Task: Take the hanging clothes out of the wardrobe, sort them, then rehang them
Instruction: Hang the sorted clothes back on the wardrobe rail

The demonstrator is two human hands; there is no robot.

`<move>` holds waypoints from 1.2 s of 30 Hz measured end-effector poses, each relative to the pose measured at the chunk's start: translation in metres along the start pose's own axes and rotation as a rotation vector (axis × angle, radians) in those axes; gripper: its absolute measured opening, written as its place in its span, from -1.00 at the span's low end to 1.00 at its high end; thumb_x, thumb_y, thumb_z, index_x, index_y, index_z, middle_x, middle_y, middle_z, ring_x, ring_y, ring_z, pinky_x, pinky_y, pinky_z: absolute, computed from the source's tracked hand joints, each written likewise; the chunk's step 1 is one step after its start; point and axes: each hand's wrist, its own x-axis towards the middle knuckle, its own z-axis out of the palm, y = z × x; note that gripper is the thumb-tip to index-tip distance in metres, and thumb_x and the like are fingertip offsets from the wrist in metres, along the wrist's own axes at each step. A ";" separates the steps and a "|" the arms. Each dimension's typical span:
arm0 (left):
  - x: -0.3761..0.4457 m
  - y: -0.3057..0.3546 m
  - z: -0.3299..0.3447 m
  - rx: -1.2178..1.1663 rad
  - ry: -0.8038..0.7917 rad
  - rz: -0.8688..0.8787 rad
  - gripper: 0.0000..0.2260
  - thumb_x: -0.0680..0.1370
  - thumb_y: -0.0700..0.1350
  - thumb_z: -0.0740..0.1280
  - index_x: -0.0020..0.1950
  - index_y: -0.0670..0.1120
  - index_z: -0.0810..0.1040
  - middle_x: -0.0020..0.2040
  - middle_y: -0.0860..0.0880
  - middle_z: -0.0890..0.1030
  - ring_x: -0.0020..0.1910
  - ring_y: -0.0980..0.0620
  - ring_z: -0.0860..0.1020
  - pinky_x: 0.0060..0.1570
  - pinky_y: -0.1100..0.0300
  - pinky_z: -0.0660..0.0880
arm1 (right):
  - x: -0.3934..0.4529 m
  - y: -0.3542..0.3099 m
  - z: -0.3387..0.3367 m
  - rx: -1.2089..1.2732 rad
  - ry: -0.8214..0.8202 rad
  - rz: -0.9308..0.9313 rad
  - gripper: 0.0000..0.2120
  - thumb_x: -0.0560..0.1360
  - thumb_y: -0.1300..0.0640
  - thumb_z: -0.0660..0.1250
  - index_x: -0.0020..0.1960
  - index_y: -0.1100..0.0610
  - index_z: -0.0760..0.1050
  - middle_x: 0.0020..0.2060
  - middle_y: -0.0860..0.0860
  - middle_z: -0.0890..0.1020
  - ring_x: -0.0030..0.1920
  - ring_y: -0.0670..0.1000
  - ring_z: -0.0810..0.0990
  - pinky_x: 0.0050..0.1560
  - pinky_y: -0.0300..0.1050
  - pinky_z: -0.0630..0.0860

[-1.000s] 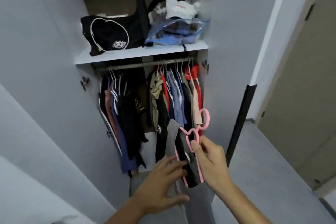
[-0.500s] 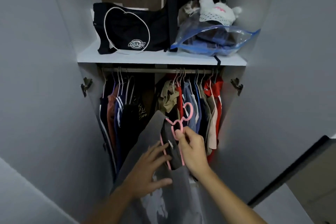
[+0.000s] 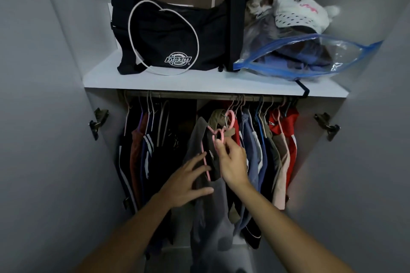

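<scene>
Right hand: our right hand (image 3: 233, 162) pinches the neck of the pink hanger (image 3: 219, 135) between thumb and fingertips, with the hook above the knuckles and just under the rail (image 3: 199, 96). We judge this grip leaves the hook free to catch the rail.
Left hand: our left hand (image 3: 188, 182) lies flat with fingers spread against the grey garment (image 3: 208, 213), gripping nothing. We read this as steadying the cloth so it hangs straight.
Garment: it hangs on the pink hanger below both hands, between the dark clothes (image 3: 146, 150) beyond the left hand and the blue and red ones (image 3: 273, 146) beyond the right.
Gap: an open stretch of rail sits above the left hand — the likely slot.
Hidden: the hanger's right shoulder is behind the right hand; the garment's hem is cut off by the frame.
Unclear: whether the hook touches the rail — we cannot tell.
</scene>
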 end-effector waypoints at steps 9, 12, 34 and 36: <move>0.085 -0.077 -0.017 0.056 -0.033 -0.032 -0.37 0.57 0.39 0.30 0.56 0.11 0.42 0.69 0.15 0.06 0.66 0.16 0.00 0.60 0.00 0.17 | 0.105 0.054 0.051 -0.096 0.007 -0.051 -0.61 0.71 -0.03 0.26 -0.27 0.07 0.36 -0.45 -0.03 0.47 -0.42 -0.06 0.42 -0.36 -0.07 0.28; 0.113 -0.095 -0.019 0.061 -0.031 -0.078 -0.38 0.57 0.39 0.29 0.56 0.15 0.40 0.69 0.20 0.05 0.65 0.17 0.03 0.59 0.01 0.18 | 0.139 0.074 0.064 -0.137 0.042 -0.046 -0.60 0.70 -0.08 0.25 -0.24 0.11 0.42 -0.40 0.00 0.53 -0.35 0.02 0.51 -0.30 0.03 0.38; 0.189 -0.130 0.025 0.099 -0.139 -0.306 -0.01 0.34 0.70 -0.11 0.67 0.24 0.14 0.71 0.14 -0.06 0.68 -0.06 0.01 0.63 0.00 0.08 | 0.197 0.114 0.068 -0.456 -0.107 0.143 -0.72 0.67 0.01 0.28 0.20 0.21 0.54 0.11 0.31 0.66 0.18 0.36 0.60 0.06 0.10 0.49; 0.178 -0.124 0.026 0.154 -0.140 -0.321 -0.22 0.53 0.54 -0.02 0.68 0.21 0.13 0.72 0.11 -0.05 0.68 -0.10 0.04 0.59 0.02 0.13 | 0.184 0.106 0.053 -0.508 -0.126 0.107 -0.73 0.66 0.01 0.30 0.21 0.19 0.50 0.09 0.28 0.66 0.15 0.35 0.61 0.02 0.12 0.51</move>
